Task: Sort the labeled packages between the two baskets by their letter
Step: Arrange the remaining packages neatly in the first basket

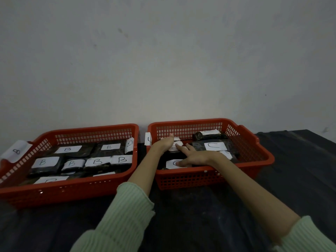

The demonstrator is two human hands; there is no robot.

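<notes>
Two red plastic baskets stand side by side against the wall. The left basket (76, 186) carries a "B" tag and holds several black packages with white "B" labels (68, 149). The right basket (254, 160) holds black packages with "C" labels (215, 146). Both my hands are inside the right basket. My left hand (164, 143) lies flat, fingers apart, over packages at the basket's left side. My right hand (192, 158) reaches leftward with fingers spread, resting on a "C" package (172, 163) near the front. Neither hand visibly grips a package.
The baskets sit on a dark cloth-covered table (181, 215) that runs up to a plain grey wall (163, 60). A white tag (148, 139) hangs on the right basket's left rim. Dark table surface stretches to the right of the baskets and in front of them.
</notes>
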